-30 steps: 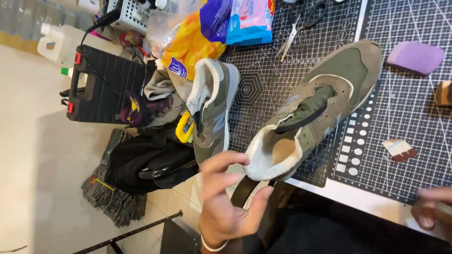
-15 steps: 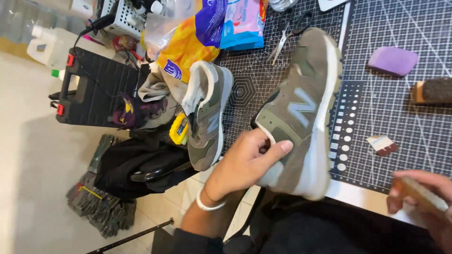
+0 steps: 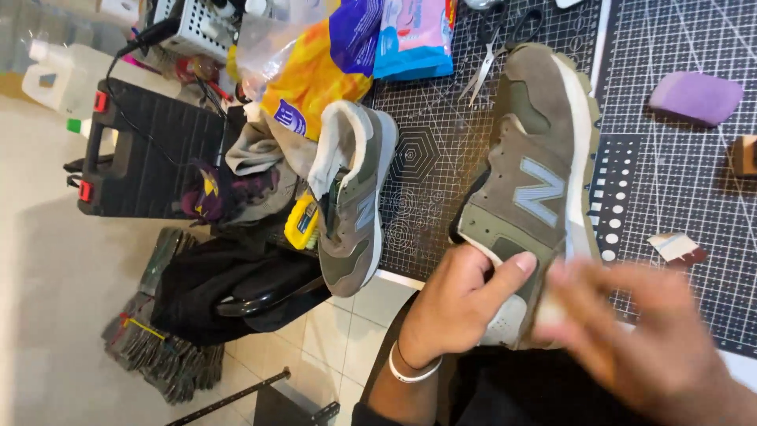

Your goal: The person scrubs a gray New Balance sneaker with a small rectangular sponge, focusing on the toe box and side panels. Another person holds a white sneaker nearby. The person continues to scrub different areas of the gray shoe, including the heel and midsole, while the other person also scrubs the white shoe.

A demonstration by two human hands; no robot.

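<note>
An olive-green suede sneaker point(image 3: 536, 181) lies on its side on a black gridded cutting mat point(image 3: 441, 142), its white sole to the right. My left hand point(image 3: 461, 304) grips its heel, thumb on the side panel. My right hand point(image 3: 639, 339) is motion-blurred just right of the heel, closed on a pale tan block that touches the heel's sole edge. The matching second sneaker point(image 3: 351, 197) rests at the mat's left edge, toe hanging over.
A purple block point(image 3: 695, 96), a brush point(image 3: 743, 155) and a small brown-and-white scrap point(image 3: 676, 247) lie on the mat at right. Scissors point(image 3: 493, 43) and a yellow bag point(image 3: 315, 71) sit at the back. A black case point(image 3: 146, 150) and dark cloth point(image 3: 229, 276) lie left.
My left hand took the sneaker by its heel and turned it onto its side. My right hand came up from the lower right with the tan block to the heel.
</note>
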